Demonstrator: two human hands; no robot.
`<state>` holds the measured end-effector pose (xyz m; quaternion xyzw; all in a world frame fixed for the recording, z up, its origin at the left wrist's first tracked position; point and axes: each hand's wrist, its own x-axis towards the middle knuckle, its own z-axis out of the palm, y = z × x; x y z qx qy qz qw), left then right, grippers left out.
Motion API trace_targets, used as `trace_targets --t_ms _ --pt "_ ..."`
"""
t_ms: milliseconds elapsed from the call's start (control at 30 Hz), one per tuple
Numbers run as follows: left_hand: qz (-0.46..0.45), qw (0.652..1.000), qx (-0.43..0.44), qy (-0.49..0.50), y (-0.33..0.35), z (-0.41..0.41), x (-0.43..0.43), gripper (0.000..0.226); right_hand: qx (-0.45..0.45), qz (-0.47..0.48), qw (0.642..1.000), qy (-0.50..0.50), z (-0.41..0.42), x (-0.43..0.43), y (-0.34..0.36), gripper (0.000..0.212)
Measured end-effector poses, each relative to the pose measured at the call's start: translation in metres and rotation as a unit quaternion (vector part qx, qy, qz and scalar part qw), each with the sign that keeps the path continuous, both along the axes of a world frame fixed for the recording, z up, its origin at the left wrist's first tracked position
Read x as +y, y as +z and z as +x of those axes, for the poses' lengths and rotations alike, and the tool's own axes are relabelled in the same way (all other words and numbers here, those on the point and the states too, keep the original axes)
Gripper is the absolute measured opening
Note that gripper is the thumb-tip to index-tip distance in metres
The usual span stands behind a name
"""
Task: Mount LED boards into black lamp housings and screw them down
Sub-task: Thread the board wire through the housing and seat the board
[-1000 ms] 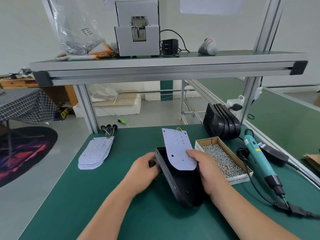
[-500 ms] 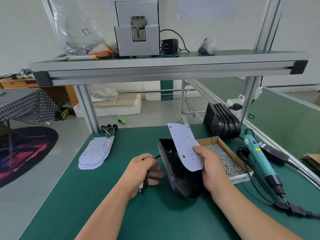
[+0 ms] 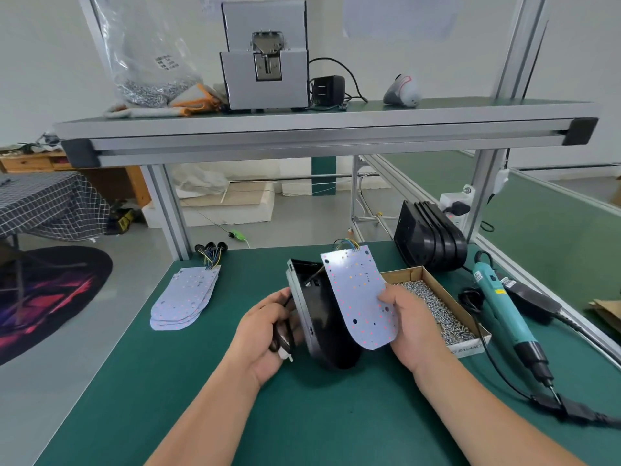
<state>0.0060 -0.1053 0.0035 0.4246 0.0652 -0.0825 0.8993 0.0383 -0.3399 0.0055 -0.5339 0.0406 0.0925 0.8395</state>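
Observation:
A black lamp housing [image 3: 322,327] stands tilted on its edge in the middle of the green bench, its open side facing right. My right hand [image 3: 408,326] pinches a white LED board [image 3: 359,297] by its right edge and holds it upright just beside the housing's opening. Coloured wires [image 3: 344,244] stick out at the board's top. My left hand [image 3: 265,334] grips a black cable with a white plug [image 3: 284,344] that runs out of the housing's back.
A stack of LED boards [image 3: 183,297] with wire bundles lies at the left. A cardboard box of screws [image 3: 433,307] sits right of the housing. Beyond it lie a teal electric screwdriver [image 3: 504,311] with its cord, and a row of black housings [image 3: 430,240] at the back.
My left hand has left the housing's back edge and drawn the black cable out toward me. The housing has tipped more upright, and the board has shifted slightly right.

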Motion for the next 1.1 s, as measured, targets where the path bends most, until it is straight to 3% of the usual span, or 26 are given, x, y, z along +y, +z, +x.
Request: trace_targets --t_ms 200,267,400,500,567,633,700,867,1033,1100 --pt "0.016 0.997 0.007 0.069 0.004 0.002 0.016 0.069 -0.086 -0.153 0.984 -0.028 -0.002 0.002 0.005 0.069" --pt "0.054 0.993 0.03 0.103 0.003 0.004 0.024 0.067 -0.101 -0.179 0.978 -0.02 -0.003 0.003 0.009 0.062" --pt "0.07 0.983 0.064 0.158 -0.001 0.006 0.031 0.06 -0.119 -0.242 0.963 -0.001 -0.007 0.005 0.018 0.023" --pt "0.068 0.981 0.072 0.165 0.0 0.006 0.032 0.053 -0.145 -0.323 0.935 -0.037 -0.008 0.008 0.018 0.034" --pt "0.072 0.982 0.072 0.158 0.0 0.006 0.032 0.047 -0.169 -0.356 0.918 -0.049 -0.007 0.009 0.018 0.03" --pt "0.07 0.984 0.067 0.149 0.001 0.006 0.034 0.042 -0.196 -0.389 0.899 -0.044 -0.005 0.012 0.021 0.051" --pt "0.069 0.985 0.066 0.146 0.0 0.006 0.034 0.039 -0.246 -0.436 0.865 -0.037 -0.005 0.017 0.028 0.067" --pt "0.073 0.986 0.059 0.139 0.002 0.003 0.032 0.031 -0.369 -0.556 0.744 -0.033 -0.006 0.037 0.044 0.073" --pt "0.088 0.986 0.051 0.129 0.003 0.001 0.033 0.031 -0.396 -0.665 0.633 -0.032 -0.004 0.057 0.049 0.065" --pt "0.085 0.989 0.037 0.114 0.004 0.001 0.032 0.041 -0.398 -0.686 0.609 -0.036 0.0 0.064 0.05 0.059"
